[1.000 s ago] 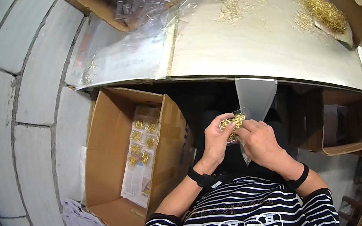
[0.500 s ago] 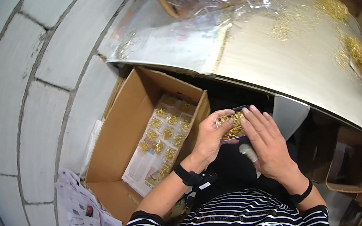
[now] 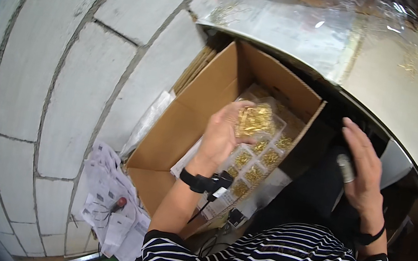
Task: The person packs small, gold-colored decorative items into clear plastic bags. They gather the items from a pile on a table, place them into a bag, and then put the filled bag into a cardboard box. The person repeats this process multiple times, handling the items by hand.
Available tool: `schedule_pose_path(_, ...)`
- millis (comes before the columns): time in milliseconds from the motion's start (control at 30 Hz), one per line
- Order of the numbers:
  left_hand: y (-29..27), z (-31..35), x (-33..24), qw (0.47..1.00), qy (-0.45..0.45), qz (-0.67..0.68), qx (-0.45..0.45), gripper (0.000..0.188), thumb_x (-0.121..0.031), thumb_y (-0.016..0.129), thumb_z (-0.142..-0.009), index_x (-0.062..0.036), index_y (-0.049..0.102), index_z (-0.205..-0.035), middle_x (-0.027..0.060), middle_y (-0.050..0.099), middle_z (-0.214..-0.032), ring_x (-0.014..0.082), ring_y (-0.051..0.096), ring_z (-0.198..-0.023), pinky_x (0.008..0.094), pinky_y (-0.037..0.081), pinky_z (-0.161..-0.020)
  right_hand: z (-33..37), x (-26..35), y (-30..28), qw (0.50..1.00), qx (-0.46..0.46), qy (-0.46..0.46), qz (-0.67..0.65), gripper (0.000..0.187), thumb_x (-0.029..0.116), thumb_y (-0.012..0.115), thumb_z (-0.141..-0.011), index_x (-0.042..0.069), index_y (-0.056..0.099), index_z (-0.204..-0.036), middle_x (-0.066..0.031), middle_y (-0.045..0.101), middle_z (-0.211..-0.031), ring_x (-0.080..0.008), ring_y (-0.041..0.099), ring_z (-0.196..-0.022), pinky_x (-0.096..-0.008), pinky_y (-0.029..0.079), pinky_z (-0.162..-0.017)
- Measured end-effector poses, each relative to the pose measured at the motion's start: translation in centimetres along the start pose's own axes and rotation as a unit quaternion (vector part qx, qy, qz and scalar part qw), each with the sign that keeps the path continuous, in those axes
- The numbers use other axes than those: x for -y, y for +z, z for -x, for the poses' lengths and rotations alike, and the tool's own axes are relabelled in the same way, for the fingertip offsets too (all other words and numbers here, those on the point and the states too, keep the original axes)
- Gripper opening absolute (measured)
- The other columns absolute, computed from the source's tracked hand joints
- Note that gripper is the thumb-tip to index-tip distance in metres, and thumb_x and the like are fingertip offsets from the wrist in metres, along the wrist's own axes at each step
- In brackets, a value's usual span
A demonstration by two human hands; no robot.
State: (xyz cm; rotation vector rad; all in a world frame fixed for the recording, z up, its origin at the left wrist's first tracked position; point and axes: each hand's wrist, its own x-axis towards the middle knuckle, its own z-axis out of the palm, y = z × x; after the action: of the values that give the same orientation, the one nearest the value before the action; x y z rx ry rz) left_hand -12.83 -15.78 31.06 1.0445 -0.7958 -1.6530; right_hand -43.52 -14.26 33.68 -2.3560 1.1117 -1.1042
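My left hand (image 3: 221,133) reaches over the open cardboard box (image 3: 180,120), its fingers closed round a small clear box of gold-coloured metal pieces (image 3: 256,121). Below it in the carton, several similar clear boxes with gold pieces (image 3: 253,173) lie in rows on printed paper. They are partly covered by my hand and the held box. My right hand (image 3: 364,176) is raised to the right of the carton, holding nothing, with its fingers stretched out. A pale grey wrap (image 3: 345,168) covers its thumb.
A worktop (image 3: 394,78) runs along the far side, with loose gold pieces (image 3: 414,60) and clear plastic (image 3: 363,1) on it. Crumpled printed papers (image 3: 115,214) lie left of the carton, a red-tipped item (image 3: 120,202) on them. A white block wall (image 3: 87,66) stands at left.
My hands have parted. The left carried the small box of gold pieces leftward over the carton; the right came away from it. The view has turned toward the carton.
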Motion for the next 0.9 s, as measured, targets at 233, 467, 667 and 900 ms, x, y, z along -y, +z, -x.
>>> schedule_pose_path(233, -17.8, 3.7, 6.3, 0.971, -0.096, -0.003, -0.219, 0.037, -0.030, 0.040, -0.099, -0.0008, 0.050, -0.120, 0.0131, 0.060, -0.111, 0.0249, 0.063, -0.096, 0.0436, 0.057, -0.077, 5.1, -4.4, 0.9, 0.974, 0.043, 0.217, -0.055, 0.052, -0.015, 0.053, -0.078, 0.002, 0.049, -0.127, -0.0162, 0.052, -0.129, -0.0270, 0.059, -0.107, -0.0329, 0.048, -0.091)
schedule_pose_path(467, -28.0, 6.5, 20.3, 0.907, -0.198, 0.005, -0.371, 0.018, -0.010, 0.053, -0.091, -0.0019, 0.064, -0.103, 0.0105, 0.063, -0.097, 0.0239, 0.063, -0.078, 0.0406, 0.055, -0.067, 4.2, -3.3, 1.7, 0.970, 0.119, 0.210, 0.002, 0.043, -0.014, 0.055, -0.076, -0.002, 0.053, -0.117, -0.0187, 0.056, -0.120, -0.0345, 0.058, -0.106, -0.0353, 0.047, -0.090)
schedule_pose_path(667, -26.5, 4.9, 22.6, 0.859, -0.168, -0.119, -0.468, 0.012, -0.008, 0.055, -0.084, -0.0055, 0.062, -0.093, 0.0049, 0.058, -0.083, 0.0187, 0.055, -0.072, 0.0371, 0.045, -0.053, 4.1, -2.7, 1.9, 0.966, 0.167, 0.195, 0.016, 0.038, -0.004, 0.062, -0.075, -0.001, 0.056, -0.113, -0.0183, 0.058, -0.116, -0.0366, 0.058, -0.105, -0.0391, 0.049, -0.087)
schedule_pose_path(900, -23.3, 7.1, 16.6, 0.871, -0.145, -0.313, -0.350, 0.013, -0.009, 0.053, -0.087, -0.0011, 0.061, -0.094, 0.0114, 0.064, -0.091, 0.0200, 0.061, -0.078, 0.0364, 0.051, -0.066, 2.2, -8.3, -4.6, 0.975, 0.147, 0.137, 0.090, 0.034, 0.009, 0.063, -0.079, 0.002, 0.059, -0.111, -0.0178, 0.063, -0.104, -0.0316, 0.062, -0.096, -0.0387, 0.052, -0.079)
